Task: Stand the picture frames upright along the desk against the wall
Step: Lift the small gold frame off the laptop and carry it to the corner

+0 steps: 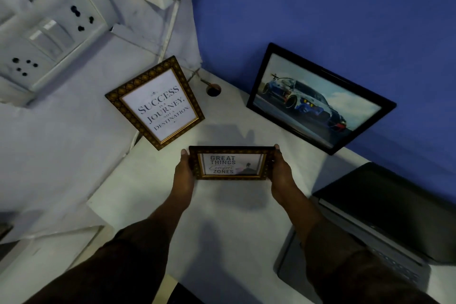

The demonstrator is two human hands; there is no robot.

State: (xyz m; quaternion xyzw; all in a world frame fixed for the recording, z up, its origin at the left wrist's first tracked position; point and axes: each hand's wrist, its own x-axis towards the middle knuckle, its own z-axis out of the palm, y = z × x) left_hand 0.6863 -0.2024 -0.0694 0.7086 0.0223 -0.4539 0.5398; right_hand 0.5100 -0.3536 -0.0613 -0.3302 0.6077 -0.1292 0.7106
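Gold-patterned frame [232, 163] (quote print)

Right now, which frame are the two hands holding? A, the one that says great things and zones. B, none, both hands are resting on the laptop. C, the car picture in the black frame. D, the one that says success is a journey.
A: the left hand and right hand grip the short ends of the small "GREAT THINGS" frame, held over the desk.

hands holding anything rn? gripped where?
Yes: the small gold-framed "Great Things" picture frame, held by its short side edges, left hand on its left edge, right hand on its right.
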